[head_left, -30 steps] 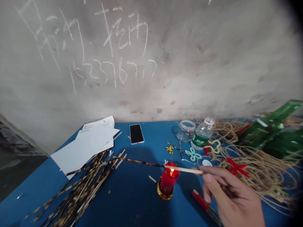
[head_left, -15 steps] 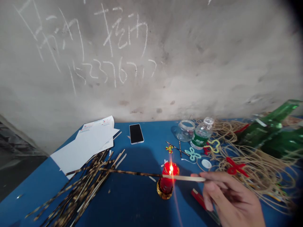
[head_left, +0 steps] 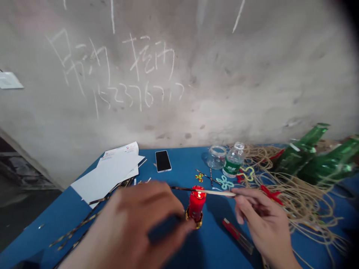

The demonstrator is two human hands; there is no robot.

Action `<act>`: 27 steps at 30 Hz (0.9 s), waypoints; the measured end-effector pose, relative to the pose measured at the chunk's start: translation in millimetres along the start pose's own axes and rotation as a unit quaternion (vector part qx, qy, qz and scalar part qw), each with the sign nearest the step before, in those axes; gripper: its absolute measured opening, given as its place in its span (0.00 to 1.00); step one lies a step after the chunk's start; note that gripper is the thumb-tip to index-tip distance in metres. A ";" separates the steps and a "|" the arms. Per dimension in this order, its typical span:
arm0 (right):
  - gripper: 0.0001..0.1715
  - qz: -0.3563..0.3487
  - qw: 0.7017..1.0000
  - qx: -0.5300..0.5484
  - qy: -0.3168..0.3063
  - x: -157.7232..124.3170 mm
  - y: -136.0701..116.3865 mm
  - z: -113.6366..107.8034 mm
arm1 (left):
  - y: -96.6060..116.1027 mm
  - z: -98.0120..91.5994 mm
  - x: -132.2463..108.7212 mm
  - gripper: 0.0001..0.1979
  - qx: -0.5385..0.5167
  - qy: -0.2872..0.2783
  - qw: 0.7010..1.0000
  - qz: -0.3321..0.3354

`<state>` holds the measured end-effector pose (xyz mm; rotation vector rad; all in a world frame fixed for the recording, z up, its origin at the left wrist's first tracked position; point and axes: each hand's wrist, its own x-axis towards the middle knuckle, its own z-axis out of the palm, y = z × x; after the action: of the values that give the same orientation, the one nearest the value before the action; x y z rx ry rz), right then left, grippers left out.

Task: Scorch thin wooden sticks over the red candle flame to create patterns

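Note:
A thin wooden stick (head_left: 214,192), pale near the hand and scorched brown farther left, is pinched in my right hand (head_left: 265,220). It lies level across the lit top of a red candle (head_left: 197,203), which stands upright on a gold base. My left hand (head_left: 134,224), blurred by motion, is left of the candle with its thumb apart from the fingers and nothing visible between them. It hides the stick's left end and most of the scorched stick pile (head_left: 84,221). Below my right hand lies a narrow red and clear case (head_left: 238,236).
White papers (head_left: 112,170) and a phone (head_left: 163,161) lie toward the back. A glass jar (head_left: 217,157), a plastic bottle (head_left: 233,160), bent pipe-cleaner shapes (head_left: 224,182), tangled cord (head_left: 311,207) and green bottles (head_left: 300,151) occupy the right. A chalk-marked wall (head_left: 210,112) stands behind.
My left hand has come into view from the lower left, covering the stick pile. My right hand still pinches the stick over the candle, and the flame looks smaller. The view has tilted slightly upward.

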<state>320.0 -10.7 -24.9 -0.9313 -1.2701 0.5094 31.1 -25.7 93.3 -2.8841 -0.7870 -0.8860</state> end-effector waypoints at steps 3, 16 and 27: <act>0.09 -0.012 1.000 0.005 -0.001 1.8 3.1 -1.9 | -44.9 -24.7 -0.3 0.05 -0.003 0.013 0.988 -0.156; 0.07 -0.026 1.000 0.000 -0.010 1.1 6.3 -2.0 | -80.7 -12.2 2.2 0.03 -0.102 -0.129 0.963 -0.212; 0.06 -0.007 1.000 -0.007 -0.009 1.6 5.8 -3.3 | -85.9 -10.1 3.2 0.03 -0.085 -0.095 0.973 -0.191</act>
<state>324.5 -7.2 -28.7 -0.9314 -1.2974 0.4989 -12.6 49.0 92.9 -3.0541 -1.3840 -0.7367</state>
